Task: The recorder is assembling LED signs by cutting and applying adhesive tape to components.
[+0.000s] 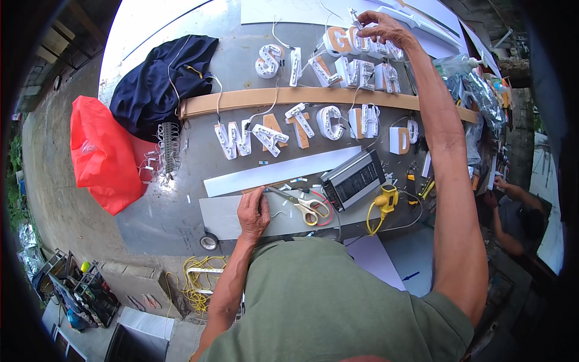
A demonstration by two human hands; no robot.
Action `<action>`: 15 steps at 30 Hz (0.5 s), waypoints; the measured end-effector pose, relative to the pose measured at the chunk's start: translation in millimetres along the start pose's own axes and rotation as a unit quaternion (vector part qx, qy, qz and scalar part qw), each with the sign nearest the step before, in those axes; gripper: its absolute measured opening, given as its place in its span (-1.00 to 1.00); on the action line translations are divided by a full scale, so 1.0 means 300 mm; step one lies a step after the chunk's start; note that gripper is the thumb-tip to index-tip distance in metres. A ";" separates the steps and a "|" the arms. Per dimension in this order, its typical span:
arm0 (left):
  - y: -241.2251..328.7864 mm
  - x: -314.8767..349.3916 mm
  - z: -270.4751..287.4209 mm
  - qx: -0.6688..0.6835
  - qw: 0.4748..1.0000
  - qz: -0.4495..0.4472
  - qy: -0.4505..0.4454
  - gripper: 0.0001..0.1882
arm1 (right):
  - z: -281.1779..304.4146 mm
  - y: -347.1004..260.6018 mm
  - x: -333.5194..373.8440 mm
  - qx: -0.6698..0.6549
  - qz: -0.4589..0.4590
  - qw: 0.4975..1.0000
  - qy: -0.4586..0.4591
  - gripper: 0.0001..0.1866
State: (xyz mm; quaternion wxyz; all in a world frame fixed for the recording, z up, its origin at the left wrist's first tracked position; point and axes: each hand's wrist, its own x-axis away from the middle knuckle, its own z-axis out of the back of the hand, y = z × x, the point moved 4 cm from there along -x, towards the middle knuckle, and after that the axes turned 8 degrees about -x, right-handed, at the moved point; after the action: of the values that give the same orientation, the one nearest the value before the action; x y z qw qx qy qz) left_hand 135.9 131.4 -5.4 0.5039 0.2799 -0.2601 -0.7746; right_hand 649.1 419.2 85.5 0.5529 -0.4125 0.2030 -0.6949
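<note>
My right hand (pixel 384 30) reaches over to the far side of the metal table, thumb and fingers pinched on a small white LED module piece (pixel 355 19). Just below it stands a row of white box letters (pixel 333 41) with tan faces or backs. My left hand (pixel 253 212) rests near the table's front edge, fingers bent forward, touching a grey board (pixel 226 212). Beside its fingertips are the blades of cream-handled scissors (pixel 310 211). More white letters, lined with LED modules and trailing wires, such as one slanted letter (pixel 270 140), stand in rows across the middle.
A long tan strip (pixel 253 99) divides the letter rows. Right of the scissors sit a grey power supply (pixel 353 179) and a yellow tool (pixel 386 202). Dark cloth (pixel 157 84), a red bag (pixel 102 154) and coiled LED modules (pixel 169 148) lie left. Another person's arm (pixel 512 193) shows at right.
</note>
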 end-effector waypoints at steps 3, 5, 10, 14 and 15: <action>0.004 -0.002 -0.003 0.013 1.000 0.012 -0.016 -0.64 | 0.079 0.030 0.004 -0.160 -0.023 0.986 0.037 -0.35; 0.009 -0.008 -0.004 0.015 1.000 0.003 -0.010 -0.65 | 0.119 0.035 0.013 -0.213 -0.012 0.976 0.049 -0.38; -0.001 0.014 0.004 0.022 0.999 0.017 -0.017 -0.65 | 0.102 -0.187 0.140 -0.338 0.081 0.937 0.037 -0.40; -0.003 0.006 0.037 0.093 0.993 0.065 -0.016 -0.79 | -0.071 -0.361 0.328 -0.239 0.166 0.957 0.002 -0.39; 0.000 0.012 0.060 0.142 0.983 0.119 -0.008 -0.82 | -0.154 -0.401 0.390 -0.220 0.176 0.959 -0.017 -0.38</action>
State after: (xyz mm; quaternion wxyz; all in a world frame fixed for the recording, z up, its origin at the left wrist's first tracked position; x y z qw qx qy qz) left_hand 122.0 130.4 6.7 0.5453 0.3093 -0.4028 -0.6669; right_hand 534.3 338.5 188.3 0.5656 -0.4934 0.4106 -0.5178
